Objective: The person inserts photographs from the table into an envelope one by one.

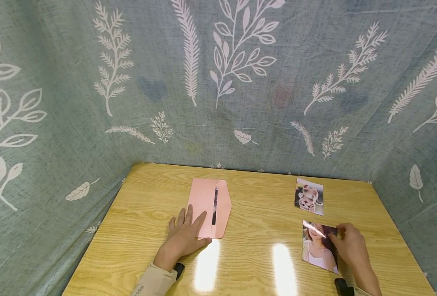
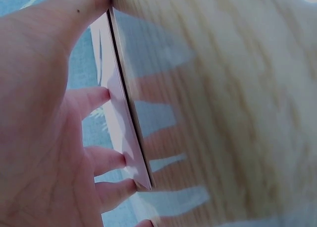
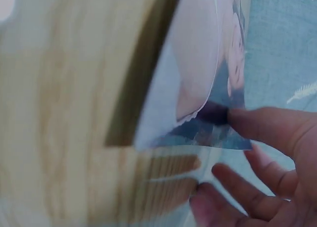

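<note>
A pink envelope point(image 1: 201, 191) lies on the wooden table, its pointed flap folded open to the right. A dark strip of a picture point(image 1: 215, 207) shows in its slot. My left hand point(image 1: 183, 234) rests with spread fingers on the envelope's lower left part; in the left wrist view the fingertips touch the envelope point(image 2: 126, 133). At the right, my right hand point(image 1: 353, 244) pinches the right edge of a photo point(image 1: 316, 250) of a person in a white top. In the right wrist view this photo point(image 3: 195, 64) tilts up from the table, thumb on its printed face.
Behind the held photo lies a second photo point(image 1: 309, 196), showing a pale furry animal upside down. The wooden table point(image 1: 255, 193) has two bright reflections near its front. A grey-green leaf-patterned cloth point(image 1: 203, 135) hangs around its back and sides.
</note>
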### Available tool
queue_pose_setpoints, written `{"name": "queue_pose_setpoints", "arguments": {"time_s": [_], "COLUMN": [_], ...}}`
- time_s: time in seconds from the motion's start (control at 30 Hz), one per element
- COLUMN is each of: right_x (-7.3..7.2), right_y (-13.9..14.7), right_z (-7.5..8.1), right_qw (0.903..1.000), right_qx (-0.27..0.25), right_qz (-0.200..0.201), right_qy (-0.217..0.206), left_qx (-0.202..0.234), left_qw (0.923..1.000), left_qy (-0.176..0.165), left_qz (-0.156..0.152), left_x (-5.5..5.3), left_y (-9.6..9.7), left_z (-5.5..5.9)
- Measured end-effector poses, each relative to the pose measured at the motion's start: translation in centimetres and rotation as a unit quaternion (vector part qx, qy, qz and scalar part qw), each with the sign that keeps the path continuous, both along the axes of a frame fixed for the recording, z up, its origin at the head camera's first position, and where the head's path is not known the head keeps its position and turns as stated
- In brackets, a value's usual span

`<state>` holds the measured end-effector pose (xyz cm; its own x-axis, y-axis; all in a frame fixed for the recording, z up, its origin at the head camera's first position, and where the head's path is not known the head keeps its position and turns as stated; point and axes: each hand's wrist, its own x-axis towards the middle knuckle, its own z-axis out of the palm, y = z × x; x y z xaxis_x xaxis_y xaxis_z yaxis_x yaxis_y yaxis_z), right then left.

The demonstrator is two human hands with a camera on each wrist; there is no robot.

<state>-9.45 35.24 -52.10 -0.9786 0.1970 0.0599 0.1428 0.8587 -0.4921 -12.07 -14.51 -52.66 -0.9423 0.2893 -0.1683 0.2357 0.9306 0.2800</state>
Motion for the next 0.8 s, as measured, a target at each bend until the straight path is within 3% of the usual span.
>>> {"name": "queue_pose_setpoints", "arguments": {"time_s": [0.13, 0.27, 0.43, 0.53, 0.7, 0.8], "right_x": [0.1, 0.0, 0.0, -0.1, -0.5, -0.7], "right_y": [-0.1, 0.1, -0.1, -0.3, -0.8, -1.1], "right_z": [0.1, 0.2, 0.2, 0.2, 0.3, 0.3], "right_qw": [0.998, 0.9887, 0.9522, 0.9333, 0.9106, 0.9065], "right_qx": [-0.055, -0.141, -0.298, -0.354, -0.41, -0.419], "right_qz": [-0.028, -0.048, -0.053, -0.051, -0.053, -0.052], "right_qy": [0.011, -0.018, -0.043, -0.03, -0.014, -0.013], "left_qx": [0.0, 0.0, -0.001, -0.002, -0.002, -0.003], "left_qw": [1.0, 1.0, 1.0, 1.0, 1.0, 1.0], "left_qy": [0.0, -0.001, -0.005, -0.007, -0.005, -0.003], "left_qz": [0.001, 0.0, 0.001, 0.002, 0.001, 0.001], "left_x": [0.0, -0.1, -0.1, -0.1, 0.0, 0.0], "left_y": [0.0, 0.0, 0.1, 0.1, 0.1, 0.0], "left_z": [0.0, 0.0, 0.0, 0.0, -0.1, -0.1]}}
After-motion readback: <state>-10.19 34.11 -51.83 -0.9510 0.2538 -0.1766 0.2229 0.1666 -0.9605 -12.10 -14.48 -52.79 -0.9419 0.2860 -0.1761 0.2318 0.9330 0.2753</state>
